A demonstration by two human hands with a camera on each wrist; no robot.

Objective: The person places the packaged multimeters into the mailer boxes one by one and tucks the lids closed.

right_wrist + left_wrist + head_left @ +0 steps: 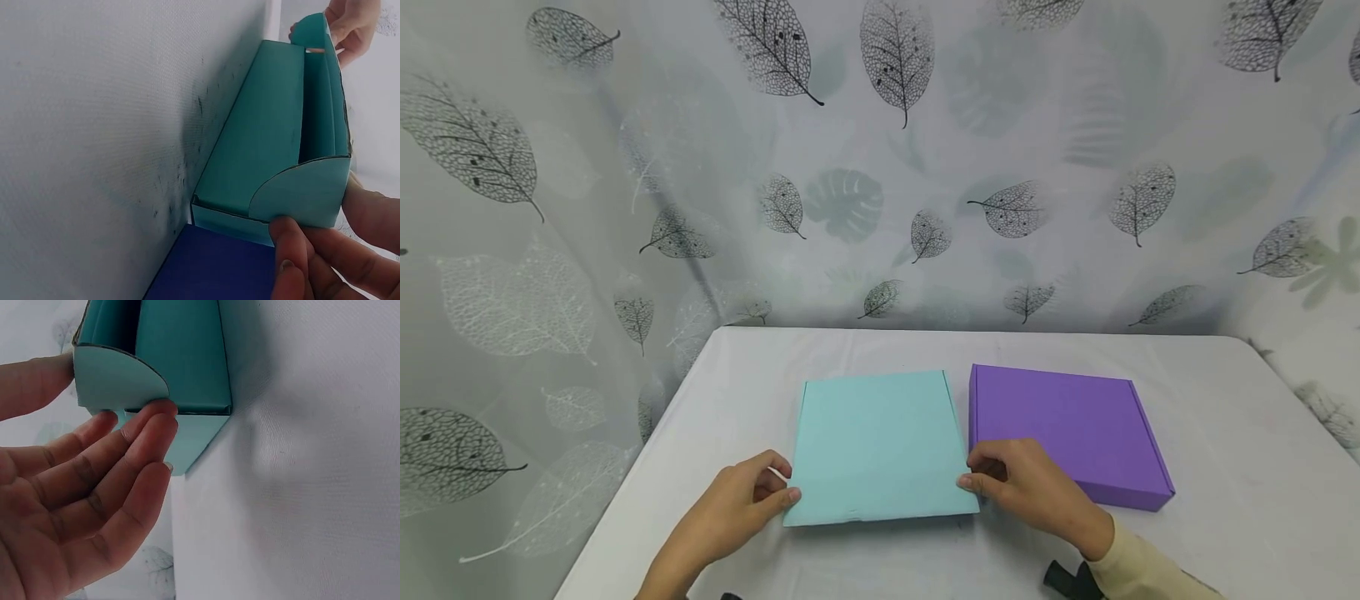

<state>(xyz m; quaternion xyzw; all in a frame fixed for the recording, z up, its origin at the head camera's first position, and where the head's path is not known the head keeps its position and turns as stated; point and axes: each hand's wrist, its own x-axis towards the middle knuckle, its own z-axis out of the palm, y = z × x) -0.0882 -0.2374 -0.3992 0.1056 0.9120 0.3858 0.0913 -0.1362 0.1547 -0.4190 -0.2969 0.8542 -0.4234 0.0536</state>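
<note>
A light turquoise cardboard box (880,450) lies on the table, its lid (119,375) raised a little at the near edge, with a dark gap behind the front wall (259,134). Rounded side flaps (306,190) stick down from the lid's corners, outside the box. My left hand (737,504) holds the lid's near left corner, thumb on the edge and fingertips against the flap. At the near right corner my right hand (1037,487) pinches the lid and flap between thumb and fingers. The box's inside is mostly hidden.
A closed purple box (1060,425) lies close along the turquoise box's right side, partly behind my right hand. Both rest on a white-covered table (752,375). Leaf-patterned curtains (850,275) hang behind the table and at its sides.
</note>
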